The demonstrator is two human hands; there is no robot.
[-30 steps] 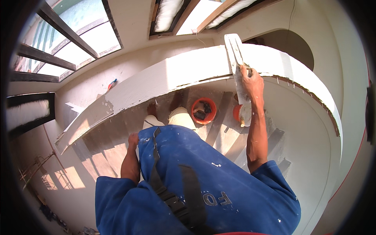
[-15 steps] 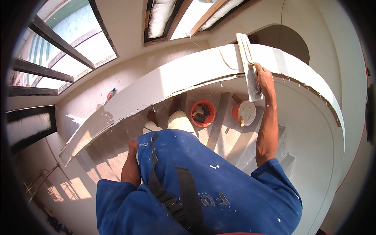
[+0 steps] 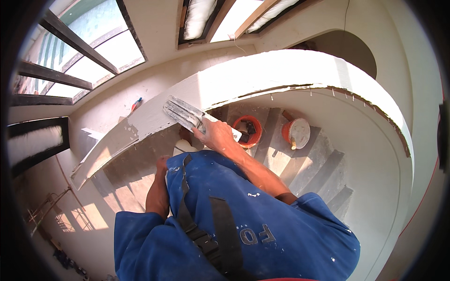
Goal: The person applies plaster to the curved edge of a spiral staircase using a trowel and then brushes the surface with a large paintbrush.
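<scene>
My right hand (image 3: 216, 133) is closed around the handle of a long plastering trowel (image 3: 182, 111), whose grey blade is smeared with plaster. The far end of the blade lies over the left part of a curved white half-wall (image 3: 248, 70); whether it presses on the surface is hard to see. Beside the blade, the plaster has a bare, rough patch and a ragged lower edge. My left arm hangs by my side, the left hand (image 3: 162, 164) against my blue shirt with its fingers hidden.
Below the half-wall, on stairs (image 3: 323, 164), stand an orange bucket (image 3: 256, 138) with dark things inside and a bucket of white paste (image 3: 300, 133) with a handle sticking out. A blue-and-red item (image 3: 136, 104) sits past the wall at left. Window frames (image 3: 77, 41) rise behind.
My right hand has swept the trowel leftward along the half-wall, from its right part to its left part, and the trowel has turned from upright to slanting. My left hand has hardly moved.
</scene>
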